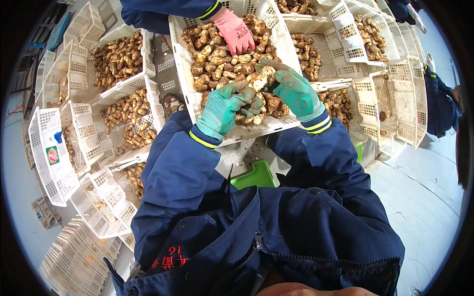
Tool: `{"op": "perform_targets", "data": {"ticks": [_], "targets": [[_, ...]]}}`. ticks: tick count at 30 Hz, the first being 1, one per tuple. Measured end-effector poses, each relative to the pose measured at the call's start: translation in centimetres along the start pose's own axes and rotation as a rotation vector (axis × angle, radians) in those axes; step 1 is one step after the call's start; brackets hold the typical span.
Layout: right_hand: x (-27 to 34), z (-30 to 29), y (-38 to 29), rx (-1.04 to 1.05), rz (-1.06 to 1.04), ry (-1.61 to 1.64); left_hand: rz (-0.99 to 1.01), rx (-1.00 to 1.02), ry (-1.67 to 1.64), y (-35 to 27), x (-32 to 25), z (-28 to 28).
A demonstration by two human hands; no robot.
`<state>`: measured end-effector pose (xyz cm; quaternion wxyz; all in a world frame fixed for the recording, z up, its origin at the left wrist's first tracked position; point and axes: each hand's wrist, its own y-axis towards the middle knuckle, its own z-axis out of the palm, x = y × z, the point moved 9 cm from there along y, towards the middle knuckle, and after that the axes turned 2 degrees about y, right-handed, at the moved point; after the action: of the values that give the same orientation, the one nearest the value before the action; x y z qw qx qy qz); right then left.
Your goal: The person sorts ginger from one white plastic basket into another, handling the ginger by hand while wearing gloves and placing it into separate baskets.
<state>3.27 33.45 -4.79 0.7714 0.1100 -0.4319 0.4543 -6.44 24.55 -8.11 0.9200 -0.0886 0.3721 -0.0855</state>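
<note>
Both of my hands wear soiled green work gloves over the near half of a white plastic crate [182, 70] full of brown, knobbly mushrooms [218, 55]. A pale, thick-stemmed mushroom [264, 78] is between them. My right hand [298, 90] has its fingers around the upper end. The curled fingertips of my left hand [224, 105] meet its lower end, partly hiding it. Beneath the hands lie more mushrooms, some broken or dark. At the far side, a co-worker's pink-gloved hand [234, 31] reaches down onto the pile.
Perforated white crates with mushrooms stand at left [122, 159] and right [333, 83]. A stack of white crates [79, 259] is at the lower left. Between my knees is a green plastic piece [255, 174]. Another person [442, 100] is at the far right.
</note>
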Motion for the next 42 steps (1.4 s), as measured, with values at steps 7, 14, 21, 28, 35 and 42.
{"op": "perform_targets", "data": {"ticks": [7, 14, 21, 28, 35, 42], "targets": [[2.0, 0.2, 0.3, -0.031, -0.291, -0.099, 0.111, -0.272, 0.598, -0.8, -1.3, 0.7], [-2.3, -1.2, -0.3, -0.089, -0.117, -0.285, 0.385, -0.427, 0.763, -1.8, -4.0, 0.2], [-2.1, -0.1, -0.2, -0.058, -0.286, -0.722, 0.602, -0.374, 1.184, -2.4, -4.1, 1.9], [-2.7, -3.2, -0.2, 0.047, -0.349, -0.079, 0.272, -0.248, 0.606, -1.0, -3.9, 0.7], [-2.7, -2.9, -0.3, -0.167, 0.030, 0.474, 0.235, -0.535, 0.256, -1.8, -4.0, -5.4], [-0.9, -0.5, -0.9, 0.131, 0.078, 0.757, 0.169, -0.491, 0.279, -0.9, -3.1, -5.0]]}}
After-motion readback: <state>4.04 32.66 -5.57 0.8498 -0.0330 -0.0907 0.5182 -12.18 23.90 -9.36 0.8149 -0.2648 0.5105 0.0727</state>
